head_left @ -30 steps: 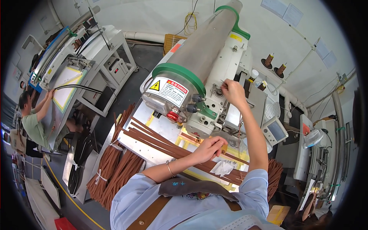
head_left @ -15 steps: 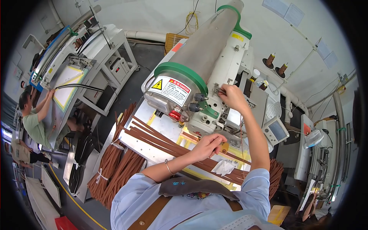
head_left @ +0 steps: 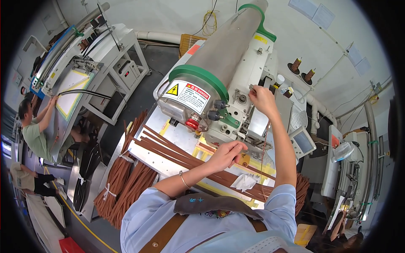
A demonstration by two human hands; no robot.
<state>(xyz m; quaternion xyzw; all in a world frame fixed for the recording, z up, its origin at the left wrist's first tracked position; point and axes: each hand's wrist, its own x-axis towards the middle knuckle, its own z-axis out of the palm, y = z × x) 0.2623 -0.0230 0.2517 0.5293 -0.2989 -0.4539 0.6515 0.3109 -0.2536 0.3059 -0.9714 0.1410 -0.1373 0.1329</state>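
My right hand (head_left: 262, 101) is raised over the white head of an industrial sewing machine (head_left: 236, 95). Its fingers are pinched at a small metal fitting beside a round tension knob (head_left: 241, 99); what they hold, if anything, is too small to make out. Below the right wrist a thin brown thread (head_left: 263, 152) hangs down. My left hand (head_left: 227, 155) hovers in front of the machine head with fingers curled together, and their contents are hidden. Under the left forearm, brown straps (head_left: 168, 148) lie across the machine's bed. A crumpled white scrap (head_left: 245, 182) rests on them.
Tied bundles of brown straps (head_left: 126, 189) lie on the left, near black straps (head_left: 87, 177). A control screen (head_left: 302, 141) stands right of the machine, thread spools (head_left: 296, 65) behind it. A large metal cylinder (head_left: 223, 50) tops the machine. A co-worker (head_left: 36, 130) works at another machine.
My right hand has moved a little right and up from the tension knob, uncovering it. The left hand has shifted slightly up, its fingers more curled.
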